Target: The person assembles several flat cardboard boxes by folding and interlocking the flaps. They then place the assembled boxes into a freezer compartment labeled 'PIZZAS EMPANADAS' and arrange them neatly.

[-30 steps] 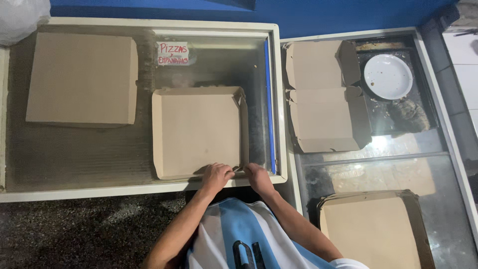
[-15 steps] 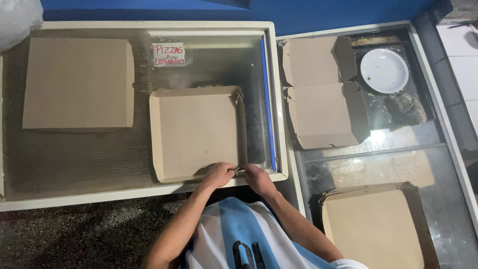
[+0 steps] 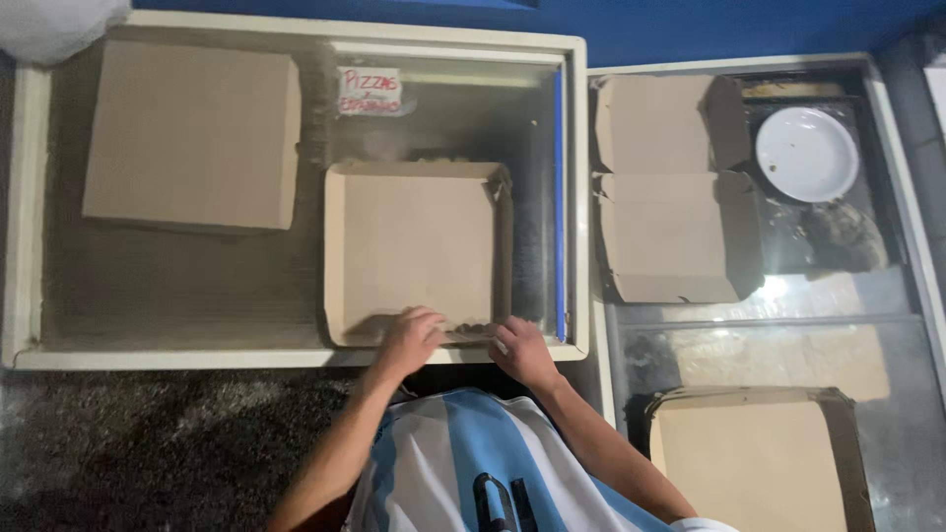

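Note:
An open brown cardboard pizza box [image 3: 414, 246] lies on the glass lid of a chest freezer [image 3: 296, 357]. My left hand [image 3: 409, 338] rests on the box's near edge with its fingers curled over the front flap. My right hand [image 3: 522, 347] touches the near right corner of the same box. Whether either hand truly grips the cardboard is hard to tell. A closed flat cardboard box [image 3: 192, 133] sits at the far left of the same lid.
A paper label [image 3: 370, 91] is stuck behind the box. A second freezer [image 3: 897, 325] on the right carries an unfolded cardboard box [image 3: 665, 187], a white plate [image 3: 806, 153] and another open box [image 3: 754, 458] near me. Dark speckled floor lies below.
Both hands stay at the box's near edge, with only slight finger shifts. The view has drifted a little; the box keeps its place.

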